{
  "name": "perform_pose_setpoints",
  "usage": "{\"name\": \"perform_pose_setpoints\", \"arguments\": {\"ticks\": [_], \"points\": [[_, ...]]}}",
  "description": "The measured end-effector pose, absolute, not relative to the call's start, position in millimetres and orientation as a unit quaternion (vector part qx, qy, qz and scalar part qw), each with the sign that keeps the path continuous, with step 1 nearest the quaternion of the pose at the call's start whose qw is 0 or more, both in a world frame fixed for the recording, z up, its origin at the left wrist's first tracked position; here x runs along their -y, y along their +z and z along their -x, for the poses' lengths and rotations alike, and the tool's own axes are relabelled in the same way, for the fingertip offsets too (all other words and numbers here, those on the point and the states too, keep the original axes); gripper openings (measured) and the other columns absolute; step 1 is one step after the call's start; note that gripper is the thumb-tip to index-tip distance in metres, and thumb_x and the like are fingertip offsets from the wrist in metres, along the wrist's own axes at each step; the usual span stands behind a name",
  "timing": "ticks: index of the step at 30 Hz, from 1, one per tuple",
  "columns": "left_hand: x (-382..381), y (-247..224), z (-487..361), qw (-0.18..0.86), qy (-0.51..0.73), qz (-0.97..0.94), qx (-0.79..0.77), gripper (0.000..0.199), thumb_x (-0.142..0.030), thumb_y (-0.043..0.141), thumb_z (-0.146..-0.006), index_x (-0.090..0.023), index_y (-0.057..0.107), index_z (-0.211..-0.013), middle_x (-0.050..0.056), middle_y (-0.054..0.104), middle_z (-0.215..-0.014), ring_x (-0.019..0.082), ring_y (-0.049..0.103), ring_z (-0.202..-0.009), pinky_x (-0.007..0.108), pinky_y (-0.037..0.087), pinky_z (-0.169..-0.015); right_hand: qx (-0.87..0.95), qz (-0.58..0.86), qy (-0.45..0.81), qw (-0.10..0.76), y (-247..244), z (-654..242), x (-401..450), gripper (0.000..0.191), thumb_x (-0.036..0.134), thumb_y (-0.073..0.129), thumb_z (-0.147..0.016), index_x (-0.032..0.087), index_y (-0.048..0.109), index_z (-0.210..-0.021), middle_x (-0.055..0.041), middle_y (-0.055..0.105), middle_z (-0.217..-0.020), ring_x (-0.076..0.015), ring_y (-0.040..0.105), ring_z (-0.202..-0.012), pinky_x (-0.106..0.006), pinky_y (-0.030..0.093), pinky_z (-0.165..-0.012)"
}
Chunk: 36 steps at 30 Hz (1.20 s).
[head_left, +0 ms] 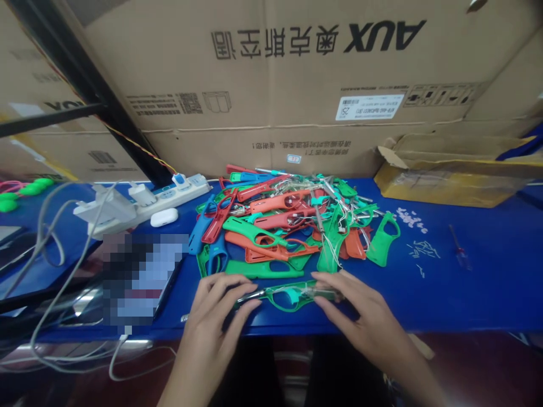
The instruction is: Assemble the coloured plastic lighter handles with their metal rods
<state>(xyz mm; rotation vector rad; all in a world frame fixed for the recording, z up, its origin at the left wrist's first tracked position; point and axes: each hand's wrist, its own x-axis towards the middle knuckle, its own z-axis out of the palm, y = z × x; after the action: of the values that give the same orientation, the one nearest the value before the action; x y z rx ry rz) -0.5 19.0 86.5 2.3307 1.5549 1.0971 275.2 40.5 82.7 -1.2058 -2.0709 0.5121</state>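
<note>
Blue tabletop (487, 299) before an upright cardboard carton (271, 121) printed "AUX"; 2 bare hands work near its front edge. Between them lies a green utility-lighter casing (297, 309), its long axis running left to right, roughly parallel to that edge. Its metal tube (254, 295) points left, into the left hand (214, 316); its handle end lies toward the right hand (360, 311). Left hand: tube pinched between thumb and fingers. Right hand: handle end gripped between thumb and fingertips. A teal trigger (292, 295) shows inside the casing's loop.

Beyond both hands: a heap of red, orange, green and blue lighter casings (271, 220), with loose wires and metal tubes. Right of the right hand, farther out: small pink pieces (410, 220), thin pale pins (426, 250), a screwdriver (460, 251) and, behind these, an open carton (441, 183). Left of the left hand: a smartphone (148, 282); beyond it, a white power strip (169, 198).
</note>
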Motion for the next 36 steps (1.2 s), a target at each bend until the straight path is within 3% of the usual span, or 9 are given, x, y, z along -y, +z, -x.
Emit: {"name": "perform_pose_setpoints", "arguments": {"ticks": [7,15,21,26,36], "points": [[-24.2,77.3,-0.6,0.048,0.348,-0.794,-0.496,0.015,-0.026,0.062,-0.1,-0.029,0.073,-0.109,0.002,0.072,-0.108,0.024,0.056,-0.106,0.039,0.046,-0.089,0.791,0.469,0.221,0.324,87.8,-271.8,-42.7,0.024,0.032,0.06,-0.101,0.029,0.066,-0.124,-0.0018,0.075,-0.112,-0.0207,0.069,-0.105,-0.045,0.053,-0.104],[-31.1,83.4,0.5,0.022,0.316,-0.817,-0.482,0.017,-0.03,0.059,-0.101,-0.03,0.076,-0.106,0.002,0.071,-0.096,0.02,0.06,-0.089,0.034,0.042,-0.077,0.781,0.454,0.261,0.34,92.5,-272.2,-41.9,0.018,0.03,0.06,-0.102,0.027,0.067,-0.117,-0.0018,0.073,-0.109,-0.0187,0.066,-0.104,-0.038,0.053,-0.096],[-30.6,80.3,-2.1,-0.005,0.337,-0.811,-0.478,0.02,-0.025,0.058,-0.102,-0.026,0.071,-0.117,0.0,0.069,-0.09,0.018,0.063,-0.086,0.035,0.042,-0.086,0.773,0.448,0.265,0.362,90.6,-272.1,-44.6,0.015,0.026,0.058,-0.102,0.026,0.069,-0.112,-0.0038,0.069,-0.114,-0.0176,0.067,-0.104,-0.035,0.054,-0.095],[-30.7,81.8,-2.6,-0.006,0.342,-0.822,-0.456,0.016,-0.022,0.059,-0.101,-0.027,0.073,-0.107,0.0,0.07,-0.092,0.017,0.064,-0.086,0.034,0.043,-0.085,0.785,0.445,0.22,0.37,90.1,-271.6,-46.3,0.018,0.022,0.056,-0.102,0.023,0.07,-0.113,-0.0083,0.065,-0.119,-0.0198,0.067,-0.106,-0.035,0.056,-0.093],[-30.4,77.9,-2.1,-0.02,0.344,-0.819,-0.459,0.019,-0.019,0.056,-0.102,-0.026,0.072,-0.108,0.002,0.072,-0.099,0.021,0.063,-0.097,0.037,0.041,-0.088,0.814,0.462,0.137,0.325,90.0,-274.6,-48.8,0.02,0.025,0.057,-0.102,0.026,0.072,-0.114,-0.0096,0.061,-0.125,-0.0247,0.058,-0.116,-0.044,0.053,-0.097]]}}
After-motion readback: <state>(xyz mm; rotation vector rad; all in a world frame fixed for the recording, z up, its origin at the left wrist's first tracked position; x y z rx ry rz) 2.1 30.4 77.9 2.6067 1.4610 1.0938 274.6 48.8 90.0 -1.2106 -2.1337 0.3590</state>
